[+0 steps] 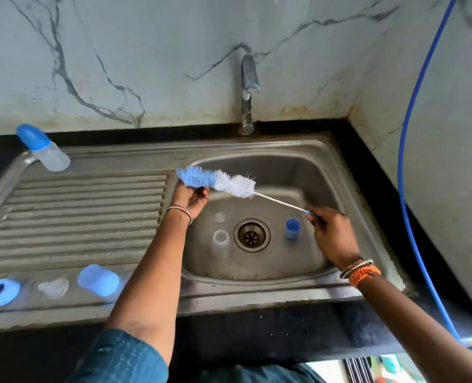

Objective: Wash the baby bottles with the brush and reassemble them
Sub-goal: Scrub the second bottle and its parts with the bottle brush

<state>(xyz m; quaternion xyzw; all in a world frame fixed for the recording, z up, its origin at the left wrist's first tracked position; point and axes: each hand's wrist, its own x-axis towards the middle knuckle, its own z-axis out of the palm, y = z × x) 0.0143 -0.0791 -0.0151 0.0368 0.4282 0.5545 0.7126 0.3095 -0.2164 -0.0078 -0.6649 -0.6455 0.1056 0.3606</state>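
Observation:
A blue and white bottle brush (218,182) is held level over the sink basin (292,172). My right hand (333,233) pinches its thin handle end. My left hand (192,199) cups the blue bristle tip from below. In the basin lie a clear bottle body (220,243), a small clear part (219,217) and a blue cap (292,228), around the drain (252,235). An assembled bottle with a blue cap (42,147) stands at the drainboard's far left. Near the front edge sit a blue ring (0,292), a clear nipple (53,288) and a blue cap (97,280).
A steel tap (248,92) rises behind the basin, no water running. The ribbed drainboard (85,211) spreads left. A blue hose (411,161) hangs down the right wall past the black counter edge (381,172).

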